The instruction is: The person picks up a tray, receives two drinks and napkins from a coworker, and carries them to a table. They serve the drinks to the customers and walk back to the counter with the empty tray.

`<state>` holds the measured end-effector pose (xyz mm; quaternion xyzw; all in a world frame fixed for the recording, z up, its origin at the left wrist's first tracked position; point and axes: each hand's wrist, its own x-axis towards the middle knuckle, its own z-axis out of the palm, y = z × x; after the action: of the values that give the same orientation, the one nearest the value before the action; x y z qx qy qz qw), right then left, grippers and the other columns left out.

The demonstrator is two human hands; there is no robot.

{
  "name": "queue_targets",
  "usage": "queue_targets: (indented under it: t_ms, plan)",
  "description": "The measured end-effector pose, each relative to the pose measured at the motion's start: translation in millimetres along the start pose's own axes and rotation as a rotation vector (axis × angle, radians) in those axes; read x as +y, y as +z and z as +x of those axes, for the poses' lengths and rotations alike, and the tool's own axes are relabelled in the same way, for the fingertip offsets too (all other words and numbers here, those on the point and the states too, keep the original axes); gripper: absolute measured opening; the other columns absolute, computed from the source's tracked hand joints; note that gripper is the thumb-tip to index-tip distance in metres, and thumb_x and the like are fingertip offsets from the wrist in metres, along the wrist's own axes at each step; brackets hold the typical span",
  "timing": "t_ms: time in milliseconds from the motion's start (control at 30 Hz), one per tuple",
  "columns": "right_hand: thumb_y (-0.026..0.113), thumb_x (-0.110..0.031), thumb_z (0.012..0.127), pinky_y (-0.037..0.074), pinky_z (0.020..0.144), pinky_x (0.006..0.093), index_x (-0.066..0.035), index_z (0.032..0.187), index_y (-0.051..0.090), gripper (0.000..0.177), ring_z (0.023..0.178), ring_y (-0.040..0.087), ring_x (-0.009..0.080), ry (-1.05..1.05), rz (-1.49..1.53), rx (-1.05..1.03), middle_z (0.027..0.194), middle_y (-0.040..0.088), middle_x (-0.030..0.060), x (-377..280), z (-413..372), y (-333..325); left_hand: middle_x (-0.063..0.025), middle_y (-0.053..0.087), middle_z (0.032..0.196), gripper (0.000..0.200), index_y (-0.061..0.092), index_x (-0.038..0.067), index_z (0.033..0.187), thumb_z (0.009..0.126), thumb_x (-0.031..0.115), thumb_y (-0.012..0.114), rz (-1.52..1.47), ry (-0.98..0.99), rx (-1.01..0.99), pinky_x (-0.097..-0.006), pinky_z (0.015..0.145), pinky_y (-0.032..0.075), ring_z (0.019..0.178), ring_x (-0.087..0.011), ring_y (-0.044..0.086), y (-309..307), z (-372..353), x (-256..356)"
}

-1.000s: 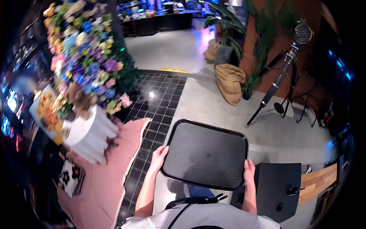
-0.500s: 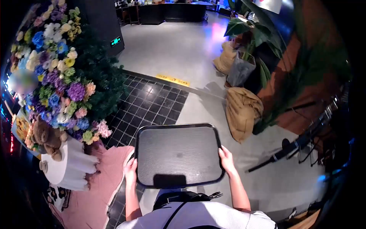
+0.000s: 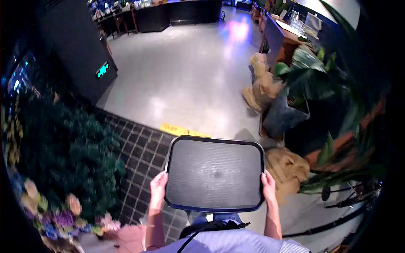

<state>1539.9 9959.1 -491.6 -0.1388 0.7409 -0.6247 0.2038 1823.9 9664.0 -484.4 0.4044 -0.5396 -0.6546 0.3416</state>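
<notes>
A black rectangular tray (image 3: pixel 215 177) with a raised rim is held level in front of my body, nothing lying on it. My left hand (image 3: pixel 158 185) grips its left edge, thumb over the rim. On the opposite side my right hand (image 3: pixel 268 184) grips the right edge in the same way. The undersides of both hands' grips are hidden by the tray.
Ahead, a yellow floor strip (image 3: pixel 181 129) marks the edge between dark tiles (image 3: pixel 139 147) and grey floor (image 3: pixel 177 80). Burlap sacks (image 3: pixel 289 168) and a potted plant (image 3: pixel 287 114) line the right. Greenery with flowers (image 3: pixel 63 217) stands left. A dark counter (image 3: pixel 194 12) is at the back.
I have moved forward: the yellow strip, plant and sacks are nearer, and the flowers have slid down and left. The tray stays gripped in both hands, now slightly further right in view.
</notes>
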Motion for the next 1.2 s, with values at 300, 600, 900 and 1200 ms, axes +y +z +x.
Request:
queue_targets:
  t_ms: [300, 600, 900, 1200]
  plan:
    - [0.048, -0.015, 0.093, 0.041, 0.084, 0.023, 0.003, 0.123, 0.048, 0.035, 0.093, 0.052, 0.0087, 0.058, 0.173, -0.047, 0.104, 0.058, 0.0019, -59, 459, 124, -0.0007, 0.062, 0.09, 0.026, 0.06, -0.004, 0.107, 0.087, 0.014, 0.058, 0.125, 0.009, 0.013, -0.022, 0.075, 0.044, 0.081, -0.0068, 0.055, 165, 434, 48]
    - [0.057, -0.022, 0.089, 0.041, 0.061, 0.0203, 0.002, 0.117, 0.053, 0.038, 0.065, 0.046, 0.0041, -0.016, 0.034, -0.278, 0.079, 0.056, -0.0022, -289, 796, 232, -0.0035, 0.063, 0.095, 0.025, 0.058, -0.004, 0.109, 0.09, 0.012, 0.053, -0.03, 0.056, 0.318, -0.021, 0.078, 0.044, 0.083, -0.0076, 0.056, 281, 656, 239]
    - [0.054, -0.014, 0.09, 0.039, 0.089, 0.0261, 0.005, 0.125, 0.044, 0.042, 0.102, 0.051, 0.0143, -0.144, -0.006, 0.11, 0.113, 0.056, 0.0097, -354, 1112, 208, -0.007, 0.064, 0.092, 0.028, 0.06, -0.005, 0.104, 0.086, 0.017, 0.058, 0.149, 0.168, 0.027, -0.0246, 0.078, 0.044, 0.085, -0.0108, 0.056, 494, 1041, 287]
    - [0.049, -0.013, 0.092, 0.041, 0.084, 0.0258, 0.007, 0.122, 0.046, 0.037, 0.094, 0.053, 0.0135, -0.17, 0.044, 0.404, 0.108, 0.058, 0.0085, -393, 1386, 166, -0.0023, 0.062, 0.09, 0.027, 0.059, -0.004, 0.108, 0.088, 0.013, 0.056, 0.065, 0.229, -0.388, -0.0207, 0.072, 0.044, 0.08, -0.0076, 0.054, 763, 1353, 340]
